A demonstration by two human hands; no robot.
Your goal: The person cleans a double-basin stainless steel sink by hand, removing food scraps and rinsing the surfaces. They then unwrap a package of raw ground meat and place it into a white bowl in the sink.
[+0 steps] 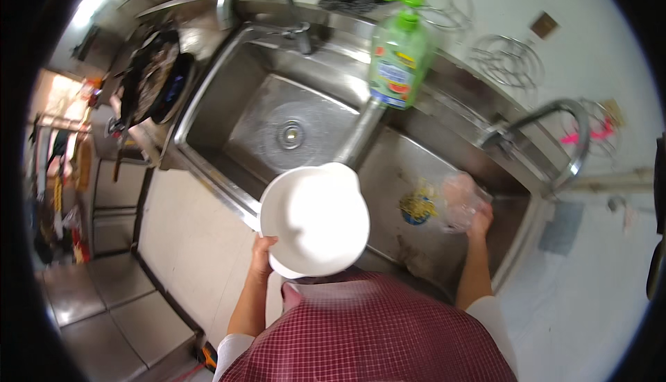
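My left hand point(264, 253) grips the rim of a white bowl point(315, 221), which looks empty and is held over the near edge of the double sink. Over the right basin point(385, 174), my right hand point(481, 219) is closed on a clear plastic bag point(460, 202) with something pinkish in it. Just left of the bag, yellowish scraps point(419, 203) lie around a blue drain strainer point(416, 220) on the basin floor. The left basin point(250, 117) shows a round drain point(291, 135).
A green pump bottle point(399, 62) stands at the divider between the basins. Curved faucets point(299, 31) point(583, 137) rise behind each basin. Wire racks point(507, 62) hang on the wall. Dark pans point(156, 80) stand at the left, beyond the sink's edge.
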